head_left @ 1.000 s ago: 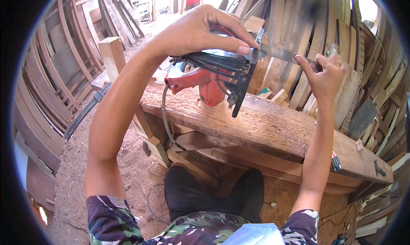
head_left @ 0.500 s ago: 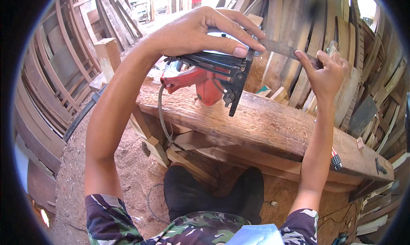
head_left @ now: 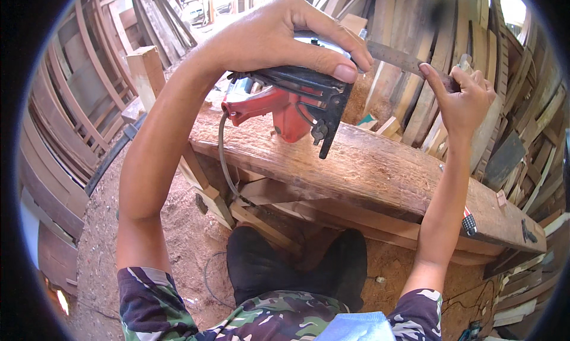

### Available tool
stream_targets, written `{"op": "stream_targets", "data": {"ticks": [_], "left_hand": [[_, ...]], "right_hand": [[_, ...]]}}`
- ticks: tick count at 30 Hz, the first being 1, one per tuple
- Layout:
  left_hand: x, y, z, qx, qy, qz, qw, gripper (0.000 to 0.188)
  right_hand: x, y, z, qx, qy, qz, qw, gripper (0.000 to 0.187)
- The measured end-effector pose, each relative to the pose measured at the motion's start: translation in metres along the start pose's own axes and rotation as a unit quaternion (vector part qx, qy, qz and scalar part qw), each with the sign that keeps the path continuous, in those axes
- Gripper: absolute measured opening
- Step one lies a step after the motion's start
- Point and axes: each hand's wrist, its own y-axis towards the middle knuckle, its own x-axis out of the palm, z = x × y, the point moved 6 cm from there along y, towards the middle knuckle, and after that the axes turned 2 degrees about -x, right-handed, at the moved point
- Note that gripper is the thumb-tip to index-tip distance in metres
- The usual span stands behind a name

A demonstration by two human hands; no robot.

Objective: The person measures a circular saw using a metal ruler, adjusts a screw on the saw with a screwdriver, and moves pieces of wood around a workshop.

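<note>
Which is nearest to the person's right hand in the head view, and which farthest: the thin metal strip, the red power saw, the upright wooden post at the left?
1. Thin metal strip: pinched by the right hand.
2. Red power saw: centre, under the left hand.
3. Upright wooden post: far left.

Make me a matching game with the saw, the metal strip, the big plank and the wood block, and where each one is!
Things:
1. red and black power saw
2. thin metal strip
3. long wooden plank
4. pale wooden block

Places:
A. lying flat across the bench below the hands
B. pinched in the right hand
C. standing upright at the far left end of the bench
D. gripped from above by the left hand

Pairs: 1-D, 2-B, 3-A, 4-C
</note>
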Motion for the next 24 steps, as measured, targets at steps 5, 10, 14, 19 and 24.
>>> {"op": "stream_targets", "data": {"ticks": [5,10,14,19,24], "left_hand": [[-0.005,0.002,0.002,0.045,0.073,0.008,0.996,0.031],[-0.005,0.000,0.001,0.058,0.044,0.003,0.997,0.034],[-0.007,-0.003,-0.002,0.033,-0.063,0.032,0.997,0.041],[-0.011,-0.005,0.002,0.050,-0.050,0.051,0.996,0.038],[-0.009,-0.006,-0.001,0.030,-0.010,0.015,0.999,0.031]], "right_hand": [[0.001,0.000,-0.004,-0.022,-0.015,-0.009,1.000,0.072],[0.000,0.000,-0.006,-0.030,-0.019,-0.002,0.999,0.072],[-0.004,0.002,-0.008,-0.031,-0.014,0.016,0.999,0.072],[-0.010,0.001,-0.014,-0.024,-0.034,-0.003,0.999,0.068],[-0.018,0.001,-0.020,-0.038,-0.042,0.015,0.998,0.066]]}}
